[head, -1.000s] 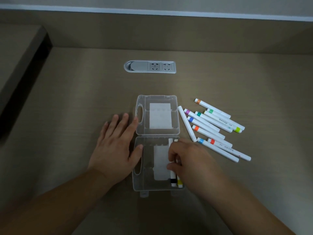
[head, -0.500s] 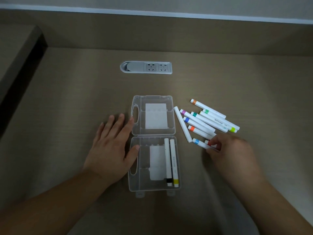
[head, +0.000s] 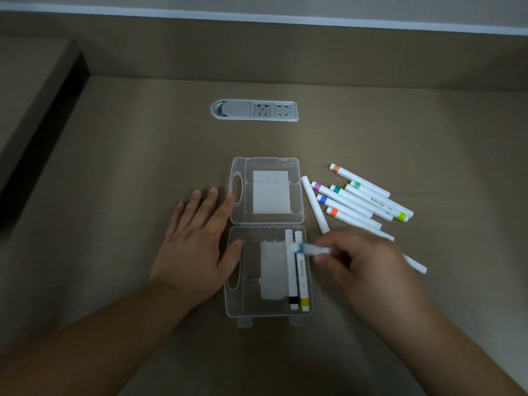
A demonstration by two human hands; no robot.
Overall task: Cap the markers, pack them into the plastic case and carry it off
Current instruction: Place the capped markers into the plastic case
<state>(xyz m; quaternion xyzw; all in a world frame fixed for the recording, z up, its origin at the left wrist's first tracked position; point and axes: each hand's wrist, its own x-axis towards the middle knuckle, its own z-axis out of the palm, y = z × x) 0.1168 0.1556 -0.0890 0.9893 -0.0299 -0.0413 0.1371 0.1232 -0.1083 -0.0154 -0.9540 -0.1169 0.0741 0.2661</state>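
Observation:
A clear plastic case (head: 237,305) lies open on the desk, its lid (head: 297,192) folded back away from me. Two white markers lie side by side in the near half, one with a black band (head: 292,284), one with a yellow band (head: 303,287). My right hand (head: 368,270) pinches a blue-banded marker (head: 310,249), blurred, held crosswise over the right side of the case. My left hand (head: 197,247) lies flat on the desk, its thumb touching the case's left wall. Several capped markers (head: 357,201) lie in a loose heap right of the lid.
A grey socket panel (head: 254,110) is set into the desk beyond the case. The desk's raised back edge (head: 257,50) runs across the top, and a side ledge (head: 37,90) stands at the far left.
My right hand has picked a blue-banded marker from the heap and carried it left over the case. My left hand has stayed put.

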